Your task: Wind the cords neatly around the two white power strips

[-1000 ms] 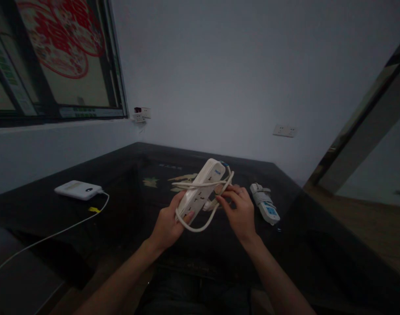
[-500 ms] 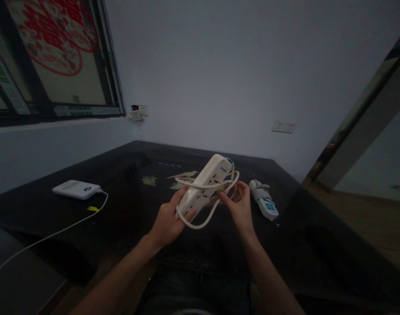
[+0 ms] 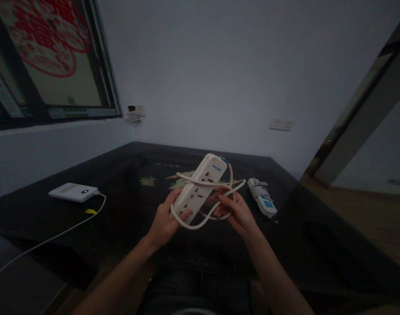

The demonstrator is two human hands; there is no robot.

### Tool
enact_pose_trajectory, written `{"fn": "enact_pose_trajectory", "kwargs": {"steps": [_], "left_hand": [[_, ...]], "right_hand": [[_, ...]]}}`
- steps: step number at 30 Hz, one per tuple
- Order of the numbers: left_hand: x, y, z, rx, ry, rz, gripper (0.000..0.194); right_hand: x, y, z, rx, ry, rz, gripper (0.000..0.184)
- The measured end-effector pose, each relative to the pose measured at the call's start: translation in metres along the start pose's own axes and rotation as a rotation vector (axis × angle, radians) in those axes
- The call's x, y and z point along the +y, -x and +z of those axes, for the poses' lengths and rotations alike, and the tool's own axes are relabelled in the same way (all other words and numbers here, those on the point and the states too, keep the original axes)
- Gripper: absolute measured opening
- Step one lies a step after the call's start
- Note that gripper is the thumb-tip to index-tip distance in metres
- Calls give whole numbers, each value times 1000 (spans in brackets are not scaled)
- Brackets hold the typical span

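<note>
A white power strip (image 3: 201,186) is held tilted above the dark table, its socket face turned up toward me. My left hand (image 3: 167,220) grips its lower end, the thumb lying on the face near the last socket. The strip's white cord (image 3: 197,227) loops loosely around and across the body. To the right, my right hand (image 3: 233,211) is closed on the cord, with the thumb and fingers pinching it beside the strip. Part of the cord passes behind the fingers, and its plug cannot be made out.
A second power strip (image 3: 262,197), its cord wound around it, lies on the dark table (image 3: 127,166) at the right. At the left lies a white power bank (image 3: 74,192) with a cable (image 3: 55,236) hanging off the edge. Wall sockets (image 3: 281,124) sit behind.
The power strip has turned its socket face more toward me and shifted slightly left. My right hand has moved inward and lower among the cord loops, which have changed shape.
</note>
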State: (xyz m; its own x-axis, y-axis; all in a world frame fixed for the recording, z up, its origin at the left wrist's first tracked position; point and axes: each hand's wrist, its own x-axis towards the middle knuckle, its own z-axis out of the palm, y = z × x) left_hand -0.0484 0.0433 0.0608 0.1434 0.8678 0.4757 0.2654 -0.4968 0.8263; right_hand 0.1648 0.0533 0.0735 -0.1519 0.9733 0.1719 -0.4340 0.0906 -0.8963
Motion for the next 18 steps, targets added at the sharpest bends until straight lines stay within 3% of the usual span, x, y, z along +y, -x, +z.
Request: {"fn": "enact_pose_trajectory", "kwargs": {"steps": [3,7,15,18], "left_hand": [[-2,-2,0,62,78,-48,57],[-3,-2,1,99,114,-88,60],[-5,3,4,55,321,-129,56],[-7,2,3,61,384,-136,56]], "right_hand": [[-4,0,-5,-108,49,-21,34],[-9,0,-17,-222,134,23,50],[1,9,-44,-193,403,16,31],[7,13,-49,-193,523,-33,39]]}}
